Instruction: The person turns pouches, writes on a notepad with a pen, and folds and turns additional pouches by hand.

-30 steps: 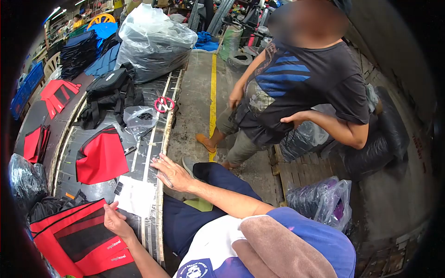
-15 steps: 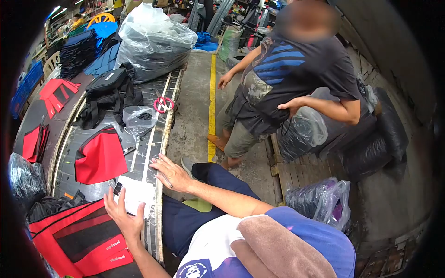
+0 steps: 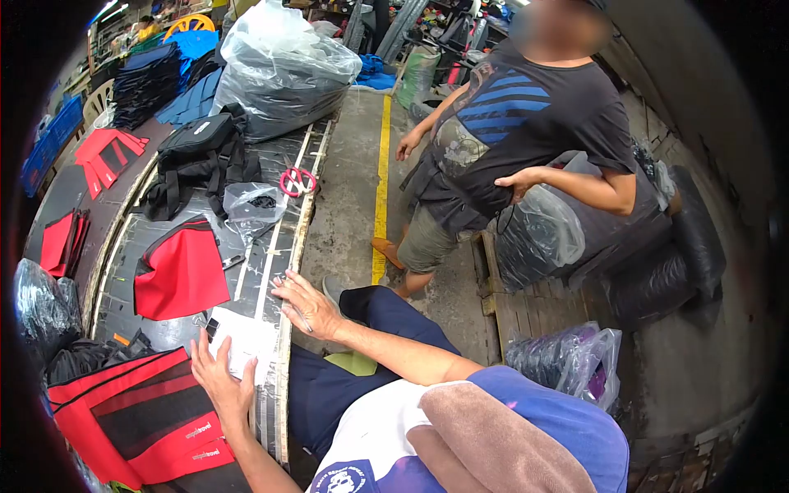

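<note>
My left hand [image 3: 223, 380] is spread at the left edge of a white paper [image 3: 255, 335] on the table, with nothing in its grasp. A small black item [image 3: 212, 329] lies at the paper's upper left corner. Over the table's near edge, to the right of the paper, my right hand [image 3: 311, 311] has its fingers partly extended, with a thin grey pen-like object [image 3: 305, 326] held against them. A red and black fabric piece [image 3: 182, 271] lies beyond the paper. Red panels with dark mesh [image 3: 156, 411] are beside my left forearm.
Pink-handled scissors [image 3: 297, 181], a clear plastic bag [image 3: 253, 205] and a black bag [image 3: 201, 156] are farther up the table [image 3: 275, 238]. A big plastic sack [image 3: 283, 78] stands behind. Across the aisle, a person [image 3: 526, 123] stands beside wrapped bundles [image 3: 551, 230].
The view has shifted slightly. My left hand's fingers are a little lower against the paper, and my right hand's fingers have changed pose slightly. The standing person has shifted a little.
</note>
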Action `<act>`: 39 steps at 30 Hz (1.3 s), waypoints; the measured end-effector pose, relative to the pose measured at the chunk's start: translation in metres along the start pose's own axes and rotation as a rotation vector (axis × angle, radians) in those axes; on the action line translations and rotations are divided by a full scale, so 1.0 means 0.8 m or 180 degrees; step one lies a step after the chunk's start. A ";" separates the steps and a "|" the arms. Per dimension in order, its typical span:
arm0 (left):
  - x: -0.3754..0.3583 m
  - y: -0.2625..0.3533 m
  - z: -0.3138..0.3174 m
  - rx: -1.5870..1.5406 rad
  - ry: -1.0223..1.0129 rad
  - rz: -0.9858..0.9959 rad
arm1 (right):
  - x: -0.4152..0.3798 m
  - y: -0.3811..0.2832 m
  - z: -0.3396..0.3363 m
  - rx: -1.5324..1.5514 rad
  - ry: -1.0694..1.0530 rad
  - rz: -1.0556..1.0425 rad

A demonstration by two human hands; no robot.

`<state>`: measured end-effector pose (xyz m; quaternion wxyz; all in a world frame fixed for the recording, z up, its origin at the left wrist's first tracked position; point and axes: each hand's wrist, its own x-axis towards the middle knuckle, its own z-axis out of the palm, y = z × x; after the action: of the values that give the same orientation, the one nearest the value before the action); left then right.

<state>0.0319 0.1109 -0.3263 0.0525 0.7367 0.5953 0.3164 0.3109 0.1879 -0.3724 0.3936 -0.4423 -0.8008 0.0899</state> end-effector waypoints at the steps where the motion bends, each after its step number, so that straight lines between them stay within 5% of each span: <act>1: 0.000 -0.003 0.002 0.0008 0.0004 -0.0023 | 0.000 0.001 0.001 0.0009 -0.0009 0.0006; 13: 0.002 -0.049 0.013 -0.1239 0.0835 -0.0737 | 0.001 0.007 0.008 -0.0065 0.0100 -0.0129; 20: -0.009 -0.095 0.022 -0.5186 0.1451 -0.1735 | 0.004 0.005 0.004 -0.0058 0.0060 -0.0108; 32: 0.000 -0.081 0.013 -0.6721 0.1273 -0.2358 | -0.001 0.005 0.001 0.0088 -0.0031 -0.0028; 39: -0.002 -0.089 0.017 -0.6288 0.1239 -0.2345 | 0.000 0.006 0.005 0.0082 -0.0031 -0.0004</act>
<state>-0.0213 0.1341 -0.3702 0.6218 0.0799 0.2594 0.7347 0.3115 0.1914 -0.3774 0.3955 -0.4362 -0.8018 0.1021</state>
